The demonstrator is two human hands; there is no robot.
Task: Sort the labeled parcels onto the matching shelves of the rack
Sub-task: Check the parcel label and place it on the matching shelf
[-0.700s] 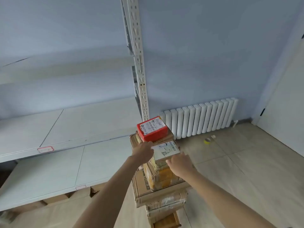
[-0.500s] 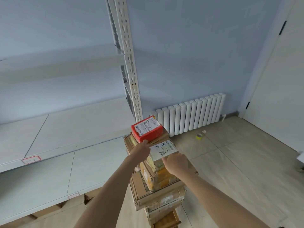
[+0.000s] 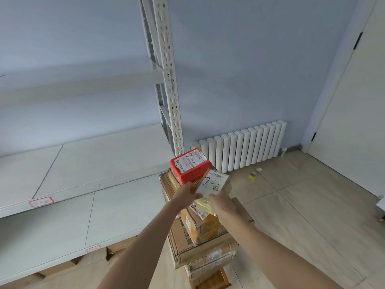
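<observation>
A small brown parcel (image 3: 216,183) with a white label marked "2-2" is lifted and tilted above a stack of cardboard boxes (image 3: 200,236). My left hand (image 3: 186,196) grips its left edge and my right hand (image 3: 221,205) holds its near right side. A red parcel (image 3: 190,168) with a white label sits on top of the stack just behind. The white rack (image 3: 83,163) stands to the left, with a red-framed tag (image 3: 41,202) on one shelf edge and another tag (image 3: 93,248) on the shelf below.
The rack's perforated upright (image 3: 169,80) rises right behind the stack. A white radiator (image 3: 241,151) lines the wall, with a yellow tape roll (image 3: 253,175) on the tiled floor. A white door (image 3: 354,122) stands at right. Cardboard lies under the lowest shelf.
Both hands have lifted the "2-2" parcel off the stack and tilted it up toward the right. The camera view has shifted slightly.
</observation>
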